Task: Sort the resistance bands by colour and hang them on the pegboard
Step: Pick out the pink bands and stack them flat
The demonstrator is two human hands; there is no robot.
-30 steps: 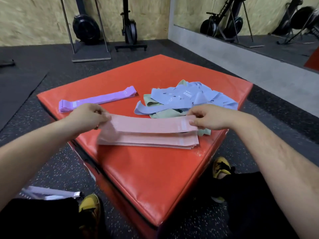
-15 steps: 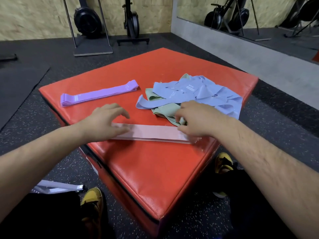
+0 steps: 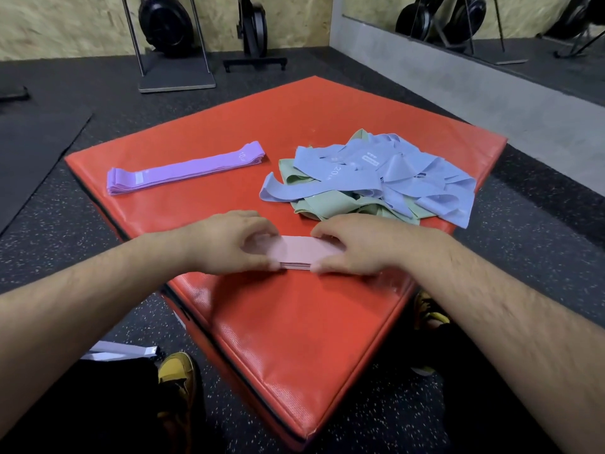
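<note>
fingers [image 3: 257, 222] of left hand [image 3: 226, 247] curl round pink band stack [image 3: 299, 253]; right hand [image 3: 357, 249] grips too (flat on red mat [image 3: 294, 339])

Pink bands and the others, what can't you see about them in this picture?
Head view:
- pink bands: both ends hidden under the left hand and right hand; how many are stacked is too small to count.
- green bands: mostly buried under the blue bands.
- Pegboard: nowhere in frame.
</note>
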